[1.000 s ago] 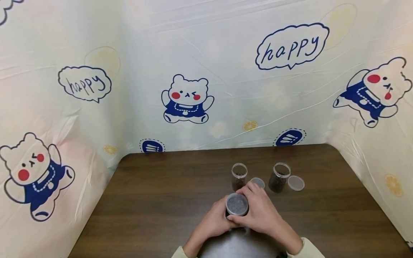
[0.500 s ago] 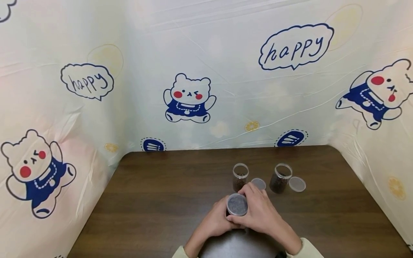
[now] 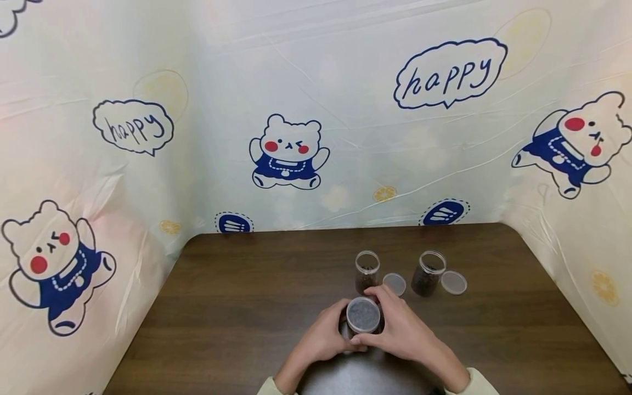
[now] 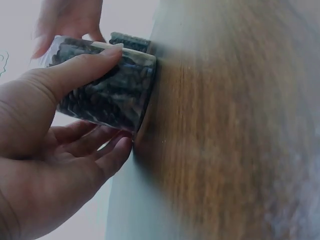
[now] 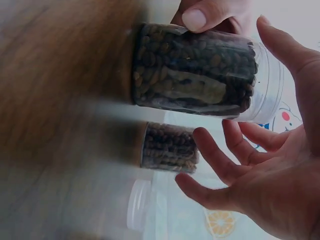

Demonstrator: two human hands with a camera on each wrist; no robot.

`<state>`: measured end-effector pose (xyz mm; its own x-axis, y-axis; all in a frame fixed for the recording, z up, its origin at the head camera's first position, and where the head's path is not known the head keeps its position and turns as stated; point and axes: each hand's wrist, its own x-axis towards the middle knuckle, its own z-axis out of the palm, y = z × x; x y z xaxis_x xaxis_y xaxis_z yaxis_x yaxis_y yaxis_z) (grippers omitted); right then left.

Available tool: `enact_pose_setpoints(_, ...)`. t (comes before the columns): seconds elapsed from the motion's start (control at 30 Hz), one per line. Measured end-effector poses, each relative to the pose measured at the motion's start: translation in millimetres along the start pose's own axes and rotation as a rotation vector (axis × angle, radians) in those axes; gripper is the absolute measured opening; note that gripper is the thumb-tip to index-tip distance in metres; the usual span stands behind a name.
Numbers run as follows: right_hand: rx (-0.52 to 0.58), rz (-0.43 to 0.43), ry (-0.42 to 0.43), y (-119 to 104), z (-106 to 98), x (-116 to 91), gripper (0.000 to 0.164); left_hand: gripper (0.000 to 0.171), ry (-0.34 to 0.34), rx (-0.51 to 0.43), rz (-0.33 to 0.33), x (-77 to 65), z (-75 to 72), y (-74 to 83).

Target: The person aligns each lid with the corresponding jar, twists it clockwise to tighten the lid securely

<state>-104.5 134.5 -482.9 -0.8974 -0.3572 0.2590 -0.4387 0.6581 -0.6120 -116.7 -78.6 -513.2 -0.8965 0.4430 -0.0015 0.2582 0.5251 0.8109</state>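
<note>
A clear jar [image 5: 195, 70] full of dark brown beans stands upright on the table, its lid [image 3: 363, 315] on top and a pale label on its side. My left hand [image 3: 323, 334] holds the jar's lower part, thumb [image 4: 85, 70] on one side and fingers curled round the other. Around the lid end, my right hand [image 3: 402, 326] has its fingers spread loosely, with thumb and fingertips right at the lid's edge. Behind the hands is an uncovered jar [image 3: 367, 274] partly filled with beans, with a loose lid [image 3: 394, 284] beside it.
Another uncovered jar [image 3: 427, 274] of dark beans stands farther right, a loose lid [image 3: 454, 282] next to it. The dark wooden table [image 3: 237, 307] meets a printed cloth wall [image 3: 316, 82] at the back and sides.
The right hand's fingers have loosened and drawn slightly back from the lid. My left hand has shifted a little left, with a gap showing beside the jar. The other jars stay put.
</note>
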Motion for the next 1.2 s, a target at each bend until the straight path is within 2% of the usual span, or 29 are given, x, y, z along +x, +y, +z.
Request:
enact_pose_setpoints(0.1,0.025,-0.001,-0.025,3,-1,-2,0.083,0.072,-0.010,-0.020,-0.005,0.0,-1.2,-1.5)
enact_pose_setpoints(0.27,0.039,-0.004,-0.056,8,-2,-5,0.077,0.073,-0.010,-0.044,0.004,-0.6,-1.5,-1.8)
enact_pose_setpoints(0.5,0.043,-0.037,-0.058,13,-3,-8,0.072,0.079,-0.026,-0.110,-0.012,-1.2,-0.4,-1.5)
enact_pose_setpoints(0.7,0.081,-0.030,-0.066,16,-2,-9,0.072,0.076,-0.023,-0.135,-0.028,-0.9,0.5,-2.7)
enact_pose_setpoints(0.9,0.158,-0.014,-0.085,20,-2,-12,0.063,0.071,-0.024,-0.163,-0.036,-2.2,0.9,-3.5)
enact_pose_setpoints(1.2,0.166,-0.020,-0.086,19,-2,-10,0.060,0.067,-0.012,-0.196,-0.011,-3.6,1.4,-5.4)
